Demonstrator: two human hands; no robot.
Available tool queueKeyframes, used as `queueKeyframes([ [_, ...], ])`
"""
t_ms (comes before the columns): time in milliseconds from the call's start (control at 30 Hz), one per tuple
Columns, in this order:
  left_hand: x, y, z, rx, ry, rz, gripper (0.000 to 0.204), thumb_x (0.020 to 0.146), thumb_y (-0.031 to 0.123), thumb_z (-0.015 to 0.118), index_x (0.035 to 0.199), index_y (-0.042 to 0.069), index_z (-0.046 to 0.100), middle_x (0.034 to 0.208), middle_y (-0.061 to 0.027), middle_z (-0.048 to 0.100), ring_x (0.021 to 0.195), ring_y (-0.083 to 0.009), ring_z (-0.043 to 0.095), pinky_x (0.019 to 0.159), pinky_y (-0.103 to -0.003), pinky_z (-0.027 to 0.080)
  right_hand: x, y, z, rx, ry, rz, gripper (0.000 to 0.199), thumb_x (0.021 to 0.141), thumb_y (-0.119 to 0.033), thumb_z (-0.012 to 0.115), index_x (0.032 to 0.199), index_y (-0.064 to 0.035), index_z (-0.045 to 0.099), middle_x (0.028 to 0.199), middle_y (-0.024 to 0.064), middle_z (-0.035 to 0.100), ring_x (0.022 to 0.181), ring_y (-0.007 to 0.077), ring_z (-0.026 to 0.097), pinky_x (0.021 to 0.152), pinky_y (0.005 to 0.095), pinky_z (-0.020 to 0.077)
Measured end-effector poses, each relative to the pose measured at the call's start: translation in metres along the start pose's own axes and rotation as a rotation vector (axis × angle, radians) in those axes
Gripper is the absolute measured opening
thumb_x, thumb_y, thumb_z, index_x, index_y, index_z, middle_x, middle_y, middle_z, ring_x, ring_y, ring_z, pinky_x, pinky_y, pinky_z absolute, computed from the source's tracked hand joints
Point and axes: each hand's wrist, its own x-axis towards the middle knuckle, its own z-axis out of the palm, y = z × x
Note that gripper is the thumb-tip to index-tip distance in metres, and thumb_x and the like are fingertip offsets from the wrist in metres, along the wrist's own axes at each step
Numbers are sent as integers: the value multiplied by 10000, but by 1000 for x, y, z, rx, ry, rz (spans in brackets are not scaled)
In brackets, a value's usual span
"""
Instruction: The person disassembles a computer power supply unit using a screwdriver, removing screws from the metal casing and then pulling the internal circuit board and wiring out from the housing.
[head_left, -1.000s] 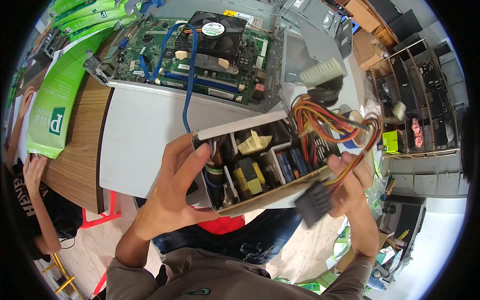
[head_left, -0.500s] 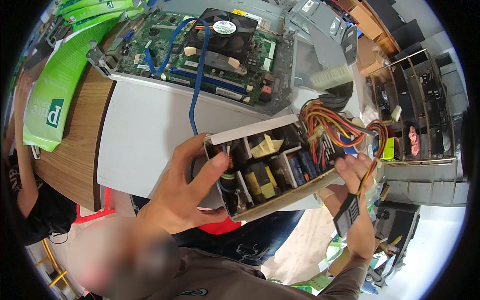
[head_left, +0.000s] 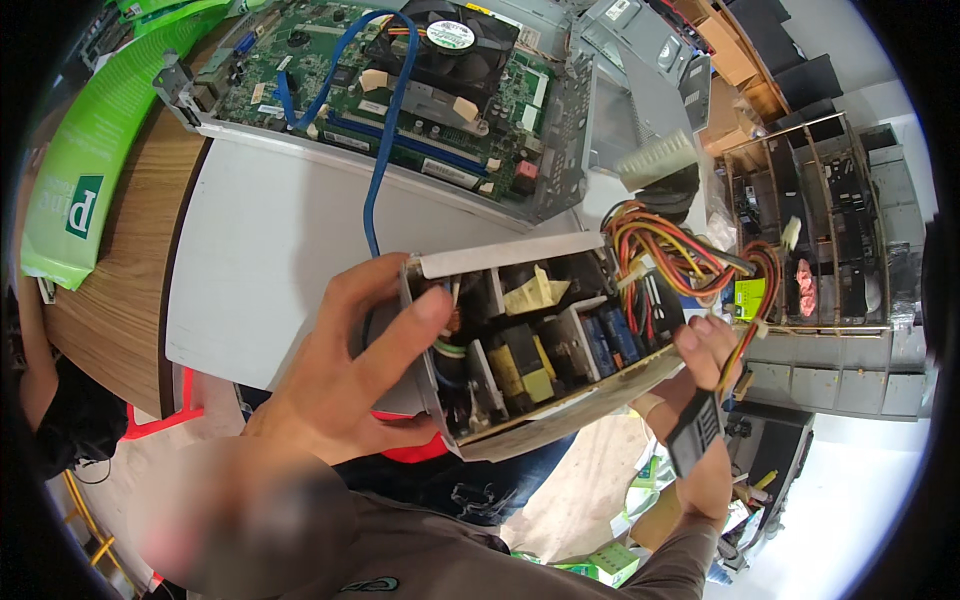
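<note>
Between my two hands I hold an opened computer power supply [head_left: 480, 262], tilted so that its inside faces me. Transformers, heat sinks and coils show within the metal case. My left hand [head_left: 345, 365] grips its left end, with the thumb over the open side. On the right end, my right hand [head_left: 705, 360] closes round the lower corner, its palm partly hidden. A bundle of red, yellow, orange and black wires [head_left: 655, 235] comes out there. One wire leads down to a black connector [head_left: 693, 432] hanging in front of my right wrist.
Beyond the power supply, an open computer case [head_left: 560, 190] holds a green motherboard [head_left: 330, 75], a black fan [head_left: 445, 50] and a blue cable [head_left: 385, 150]. It rests on a white tabletop [head_left: 250, 260]. A green bag [head_left: 75, 190] lies at left near another person's arm [head_left: 38, 370]. A wire rack [head_left: 815, 230] stands at right.
The view has shifted slightly, so the table and case sit further left and higher. Both hands keep their hold on the power supply, which is turned a little.
</note>
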Motion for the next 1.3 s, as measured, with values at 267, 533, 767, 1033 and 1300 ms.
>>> queueKeyframes([
  [267,1,0,0,-62,2,-9,1077,588,-12,921,1546,150,458,1507,-243,365,1264,-418,554,1071,-447,489,8,-4,-5,97,-9,-37,282,661,-116,860,864,-117,664,1187,200,681,1132,383,615,1024,605,526],
  [533,2,0,3,-99,7,-35,1030,579,-24,911,1507,215,532,1498,-220,384,1250,-422,551,1056,-445,505,-6,0,-14,107,-63,7,440,575,-8,826,1001,12,719,1202,221,645,1140,403,620,1039,612,524],
  [767,4,-3,4,-111,31,-25,1012,604,9,920,1506,258,532,1499,-216,385,1240,-421,559,1004,-451,550,-31,4,-9,77,-107,160,578,785,-134,830,1303,7,619,1328,211,571,1255,414,563,1017,569,533],
  [1033,3,-4,7,-114,21,-46,990,659,41,912,1517,319,504,1509,-225,373,1250,-442,557,1004,-458,558,-8,7,-17,20,-170,26,489,546,-33,788,1014,76,694,1263,220,623,1163,430,624,906,487,604],
  [1300,3,-5,6,-59,15,-30,1072,630,36,912,1552,336,455,1484,-245,390,1219,-443,576,977,-460,569,-21,16,-20,8,-182,31,443,725,-107,831,1140,-57,682,1318,196,578,1205,398,597,993,468,556],
])
